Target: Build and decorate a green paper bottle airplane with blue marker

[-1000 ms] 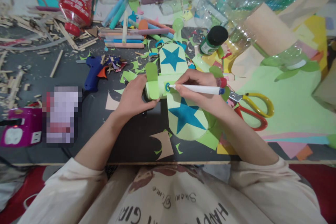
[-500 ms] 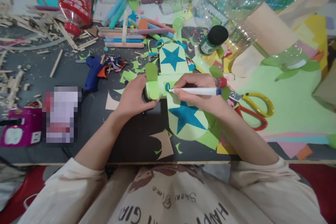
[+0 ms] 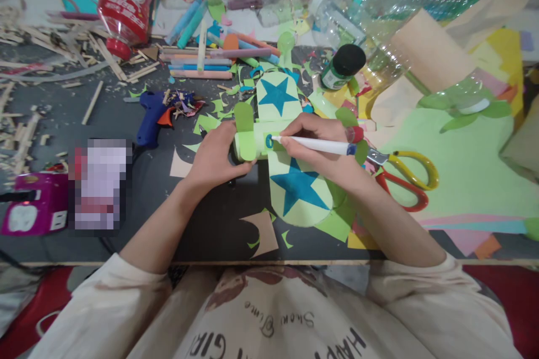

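A light green paper plane (image 3: 295, 188) with a blue star on each wing lies on the dark table (image 3: 210, 224). My left hand (image 3: 213, 158) is closed round the plane's rolled nose end, next to the green propeller blade (image 3: 244, 123). My right hand (image 3: 320, 148) grips a white marker (image 3: 314, 145) with a blue end. The marker's tip touches a small blue circle on the plane's body, just right of the propeller.
Scissors (image 3: 404, 176) with yellow and red handles lie right of my right hand. A blue glue gun (image 3: 149, 115) is to the left, a green paint bottle (image 3: 341, 67) behind. Markers, paper scraps, wooden sticks and clear plastic bottles crowd the back; coloured paper sheets cover the right.
The marker tip has shifted slightly around the small blue circle on the plane. Both hands otherwise stay in place.
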The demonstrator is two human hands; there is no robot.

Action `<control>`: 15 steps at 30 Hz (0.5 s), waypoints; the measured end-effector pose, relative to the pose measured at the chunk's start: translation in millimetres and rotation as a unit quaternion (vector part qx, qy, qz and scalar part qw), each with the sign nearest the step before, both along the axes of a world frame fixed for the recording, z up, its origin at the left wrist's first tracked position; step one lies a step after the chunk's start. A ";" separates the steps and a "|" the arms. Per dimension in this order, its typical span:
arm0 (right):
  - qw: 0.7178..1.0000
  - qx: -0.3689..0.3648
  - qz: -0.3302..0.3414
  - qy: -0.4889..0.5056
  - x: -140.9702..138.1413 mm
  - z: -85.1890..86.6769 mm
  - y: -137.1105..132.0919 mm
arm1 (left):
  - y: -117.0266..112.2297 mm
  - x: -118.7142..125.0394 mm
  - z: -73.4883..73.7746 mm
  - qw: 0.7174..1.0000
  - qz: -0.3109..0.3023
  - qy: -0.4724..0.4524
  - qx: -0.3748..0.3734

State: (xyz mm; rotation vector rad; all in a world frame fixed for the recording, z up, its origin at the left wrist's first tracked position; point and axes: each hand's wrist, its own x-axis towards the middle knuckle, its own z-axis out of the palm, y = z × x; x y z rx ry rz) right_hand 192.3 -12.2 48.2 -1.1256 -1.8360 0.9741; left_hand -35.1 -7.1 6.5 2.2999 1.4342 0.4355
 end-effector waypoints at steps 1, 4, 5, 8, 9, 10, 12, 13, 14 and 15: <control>1.000 0.001 -0.003 0.001 0.3 0.1 0.0 | 0.0 0.1 0.3 1.000 -0.001 0.001 0.000; 1.000 -0.002 -0.002 0.002 0.9 1.0 0.1 | 0.2 0.2 0.9 1.000 -0.001 0.002 0.001; 1.000 -0.003 0.001 0.001 1.0 1.2 0.2 | 0.3 0.2 0.9 1.000 -0.001 0.002 0.001; 1.000 -0.001 0.013 0.009 1.3 1.7 0.7 | 0.6 -0.1 0.3 1.000 -0.002 -0.003 0.002; 1.000 -0.001 0.019 0.013 1.5 1.9 0.9 | 0.6 -0.2 0.0 1.000 -0.002 -0.003 0.003; 1.000 -0.003 0.025 0.015 1.7 2.1 1.1 | 0.6 -0.2 -0.3 1.000 -0.002 -0.004 0.002; 0.999 -0.012 0.037 0.010 2.0 3.0 1.3 | 0.6 -0.3 -0.8 1.000 0.001 -0.004 0.000; 0.999 -0.019 0.041 0.002 2.2 3.7 1.4 | 0.6 -0.3 -0.9 1.000 0.002 -0.003 -0.001; 0.999 -0.027 0.044 -0.005 2.2 4.5 1.3 | 0.6 -0.3 -1.0 1.000 0.003 -0.002 -0.003; 0.998 -0.033 0.044 -0.012 2.3 5.3 1.3 | 0.5 -0.3 -1.1 1.000 0.003 -0.002 -0.005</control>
